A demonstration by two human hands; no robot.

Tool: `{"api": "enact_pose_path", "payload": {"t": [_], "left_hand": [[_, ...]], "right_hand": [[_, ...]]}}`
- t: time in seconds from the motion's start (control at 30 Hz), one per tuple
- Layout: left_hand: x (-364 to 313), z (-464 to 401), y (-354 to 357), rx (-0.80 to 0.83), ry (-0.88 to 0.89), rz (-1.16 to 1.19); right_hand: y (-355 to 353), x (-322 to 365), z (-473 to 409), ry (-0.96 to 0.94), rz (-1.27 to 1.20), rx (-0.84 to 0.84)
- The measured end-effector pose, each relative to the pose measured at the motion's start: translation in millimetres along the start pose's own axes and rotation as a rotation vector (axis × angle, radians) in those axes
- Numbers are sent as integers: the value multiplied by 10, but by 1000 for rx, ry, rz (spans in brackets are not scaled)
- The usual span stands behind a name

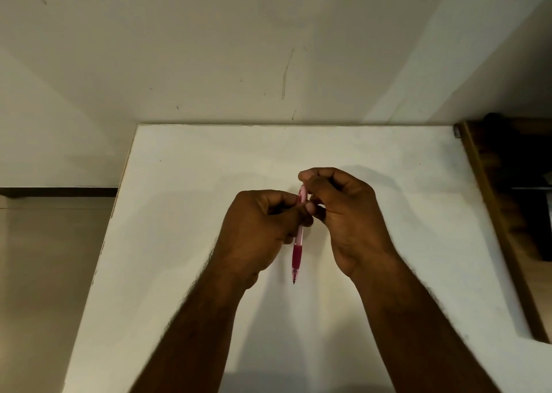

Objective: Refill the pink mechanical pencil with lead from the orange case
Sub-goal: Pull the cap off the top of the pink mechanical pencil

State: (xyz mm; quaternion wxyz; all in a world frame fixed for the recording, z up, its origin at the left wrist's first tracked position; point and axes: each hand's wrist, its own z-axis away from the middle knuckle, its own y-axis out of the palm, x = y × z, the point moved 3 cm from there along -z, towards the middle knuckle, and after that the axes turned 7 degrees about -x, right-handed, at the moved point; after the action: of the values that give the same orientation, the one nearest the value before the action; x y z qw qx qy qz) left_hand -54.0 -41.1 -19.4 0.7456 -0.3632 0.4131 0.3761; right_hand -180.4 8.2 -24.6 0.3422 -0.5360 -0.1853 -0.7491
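Pink mechanical pencil (299, 237), held above the middle of the white counter (185, 213), its long axis nearly vertical in the head view with the dark writing tip toward the person and the cap end away. The darker red grip section and the tip project below the hands; the pale translucent barrel shows between them. Left hand (260, 228): fingers curled round the middle of the barrel, clamping it. Right hand (343, 213): fingers bent over the upper end of the pencil, fingertips pinching at or just above the cap end; whether they hold a lead or the cap itself cannot be told. The two hands are close together, touching around the barrel, both forearms reaching in from the lower edge. Beyond the counter, a plain pale wall (268, 49) with faint marks; at the right, dark wooden furniture (507, 198) just beside the counter's edge.
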Motion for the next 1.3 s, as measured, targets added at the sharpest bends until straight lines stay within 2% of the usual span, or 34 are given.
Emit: {"api": "enact_pose_path", "payload": {"t": [0.23,0.3,0.37,0.53,0.63,0.73,1.03,1.13,1.23,1.3], "left_hand": [[-4,-1,-31,56,-32,21],[7,16,-26,88,-52,19],[16,18,-23,68,-66,20],[31,-4,-43,-9,-65,-1],[46,0,-53,-14,-70,-7],[54,-11,-68,-17,-68,-8],[73,-23,-74,8,-73,-33],[69,-30,-81,12,-72,-27],[62,-25,-87,21,-74,-16],[55,-12,-76,36,-65,-16]], "right_hand": [[2,-33,-13,90,-141,62],[-44,-27,-52,130,-207,45],[-126,-11,-108,87,-197,-11],[-247,-17,-135,-338,443,-192],[-230,-83,-130,-421,720,-186],[-200,-113,-119,-459,827,-163],[-207,-95,-131,-446,829,-131],[-248,-62,-147,-425,804,-170],[-322,58,-141,-414,656,-223],[-337,100,-125,-336,459,-160]]}}
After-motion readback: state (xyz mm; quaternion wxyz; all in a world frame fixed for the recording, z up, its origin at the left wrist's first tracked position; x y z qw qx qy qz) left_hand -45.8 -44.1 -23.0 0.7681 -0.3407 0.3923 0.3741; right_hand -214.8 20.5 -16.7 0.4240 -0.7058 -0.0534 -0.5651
